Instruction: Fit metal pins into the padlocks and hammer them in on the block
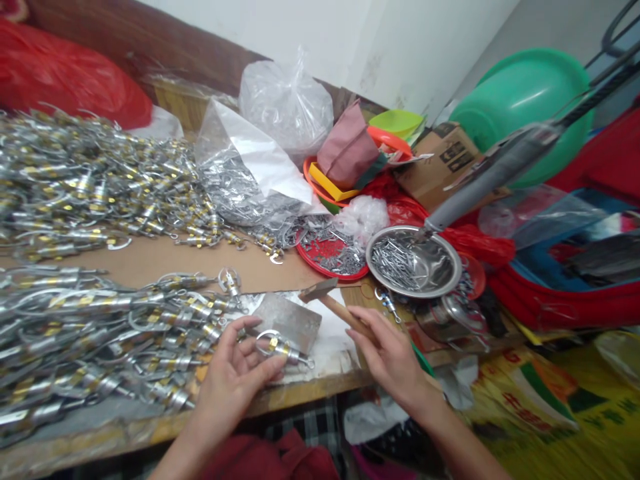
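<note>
In my right hand (387,353) is a hammer (345,313), gripped by its wooden handle, its metal head up and to the left above the white sheet. My left hand (243,370) has its fingers curled round a small metal fitting (277,348) with a curved hook, a brass-coloured part and a wire loop at its end. Beneath the fitting lies a flat metal plate (300,323) on the white sheet (340,340). Part of the fitting is covered by my left fingers and thumb.
Heaps of similar fittings (90,320) cover the left of the bench. Behind are a red tray (340,270) of small metal pieces and a steel bowl (435,287) of pins. A grey-handled tool (495,170) slants over the bowl. A green basin (525,100) stands back right.
</note>
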